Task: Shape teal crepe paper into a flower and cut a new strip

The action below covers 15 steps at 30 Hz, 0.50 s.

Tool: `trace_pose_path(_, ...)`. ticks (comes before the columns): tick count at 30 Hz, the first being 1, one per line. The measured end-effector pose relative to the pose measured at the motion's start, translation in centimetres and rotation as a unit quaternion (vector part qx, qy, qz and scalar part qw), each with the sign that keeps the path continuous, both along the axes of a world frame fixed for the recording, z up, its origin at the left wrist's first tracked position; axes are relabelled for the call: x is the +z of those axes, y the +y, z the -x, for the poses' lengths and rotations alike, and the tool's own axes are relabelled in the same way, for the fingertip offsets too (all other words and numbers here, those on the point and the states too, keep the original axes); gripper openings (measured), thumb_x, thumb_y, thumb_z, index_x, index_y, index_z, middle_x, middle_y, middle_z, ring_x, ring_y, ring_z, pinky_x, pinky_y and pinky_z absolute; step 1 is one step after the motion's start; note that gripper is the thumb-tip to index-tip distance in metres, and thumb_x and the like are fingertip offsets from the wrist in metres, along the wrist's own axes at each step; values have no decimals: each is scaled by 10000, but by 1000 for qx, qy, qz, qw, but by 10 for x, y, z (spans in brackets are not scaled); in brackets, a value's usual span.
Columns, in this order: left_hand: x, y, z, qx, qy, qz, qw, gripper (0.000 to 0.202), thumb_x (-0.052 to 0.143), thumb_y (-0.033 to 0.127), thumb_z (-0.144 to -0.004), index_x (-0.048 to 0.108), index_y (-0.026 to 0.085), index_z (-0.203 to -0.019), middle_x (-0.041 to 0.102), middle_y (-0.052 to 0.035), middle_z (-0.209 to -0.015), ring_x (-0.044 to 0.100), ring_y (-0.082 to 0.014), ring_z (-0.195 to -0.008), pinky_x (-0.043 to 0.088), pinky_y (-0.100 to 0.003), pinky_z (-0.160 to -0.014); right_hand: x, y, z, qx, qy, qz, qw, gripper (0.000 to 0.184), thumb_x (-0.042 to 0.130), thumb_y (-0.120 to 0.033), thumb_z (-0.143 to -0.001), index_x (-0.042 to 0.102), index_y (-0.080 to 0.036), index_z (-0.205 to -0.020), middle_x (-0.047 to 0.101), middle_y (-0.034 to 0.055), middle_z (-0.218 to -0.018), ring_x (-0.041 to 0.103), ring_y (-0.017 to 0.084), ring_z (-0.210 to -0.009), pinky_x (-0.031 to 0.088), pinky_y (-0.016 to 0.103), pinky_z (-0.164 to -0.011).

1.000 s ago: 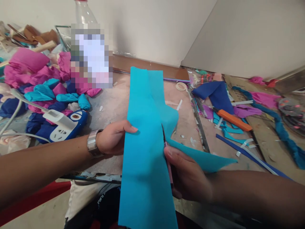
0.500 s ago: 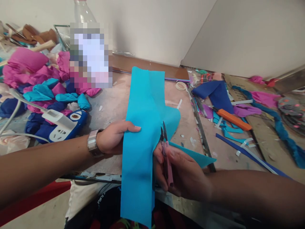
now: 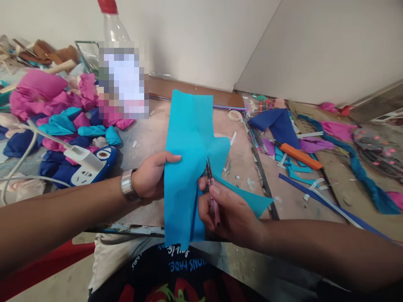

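A folded piece of bright blue fabric (image 3: 182, 134) hangs upright in front of me, over the table's near edge. My left hand (image 3: 153, 174) pinches its left side, thumb on the front and the fingers hidden behind. In my right hand (image 3: 233, 209) is a small pair of pink-handled thread snips (image 3: 213, 197). The blades point up and lie against the fabric's right side, where it is cut; they look nearly closed. A loose flap of the cloth spreads to the right, and a pointed strip (image 3: 248, 197) trails behind my right hand.
Pink, navy and blue cloth bundles (image 3: 40, 96) crowd the left, beside a blue-and-white power strip (image 3: 91, 167) with a plugged-in charger. A red-capped bottle (image 3: 113, 25) stands behind. An orange cutter (image 3: 300, 155), tape roll (image 3: 234, 115) and scraps lie to the right.
The snips' blades have closed from a wider gap and moved slightly up and left along the fabric. The cloth's lower end has risen. The camera view has shifted a little.
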<state>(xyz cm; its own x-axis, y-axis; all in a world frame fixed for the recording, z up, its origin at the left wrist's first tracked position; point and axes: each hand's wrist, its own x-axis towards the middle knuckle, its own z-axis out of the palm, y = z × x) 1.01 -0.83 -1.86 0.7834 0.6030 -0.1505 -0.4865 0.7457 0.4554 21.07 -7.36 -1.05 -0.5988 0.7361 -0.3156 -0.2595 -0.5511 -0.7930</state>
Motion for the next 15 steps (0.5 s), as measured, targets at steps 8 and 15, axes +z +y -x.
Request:
trace_pose_path(8, -5, 4, 4, -20, 0, 17, 1000, 474, 534, 373, -797, 761, 17, -1014, 788, -213, -900, 741, -337, -832, 568, -471, -884, 5, 10, 2, 13, -124, -136, 983, 341, 597, -542, -983, 471, -225, -968, 468, -88, -624, 345, 78, -473, 281, 176, -435)
trace_pose_path(15, -15, 11, 6, 17, 12, 17, 1000, 597, 562, 312, -786, 657, 12, -1293, 774, -232, -1129, 742, -393, -1021, 519, -558, -1000, 7, 10, -26, 66, -394, -443, 803, 241, 546, -451, -1027, 566, -211, -1004, 554, 11, -838, 470, 164, -731, 394, 292, -671)
